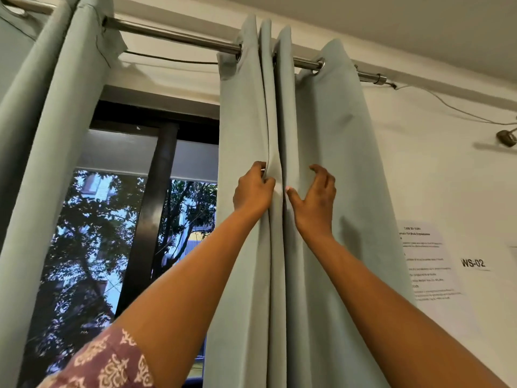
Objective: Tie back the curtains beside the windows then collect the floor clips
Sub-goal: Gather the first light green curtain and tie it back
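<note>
A pale green curtain [330, 141] hangs in bunched folds from a steel rod [173, 36] on the right of the window [126, 219]. My left hand [253, 189] is raised and pinches one narrow fold of this curtain between thumb and fingers. My right hand [316, 196] is beside it, fingers curled and spread, its thumb pressed against the neighbouring fold. A second green curtain [56, 121] hangs at the left of the window. No tie-back and no floor clips are in view.
A white wall on the right carries a printed paper sheet [428, 261] and a "WS-02" label [472, 263]. A thin cable [453, 107] runs from the rod's end to a small device [506, 137]. Trees show through the glass.
</note>
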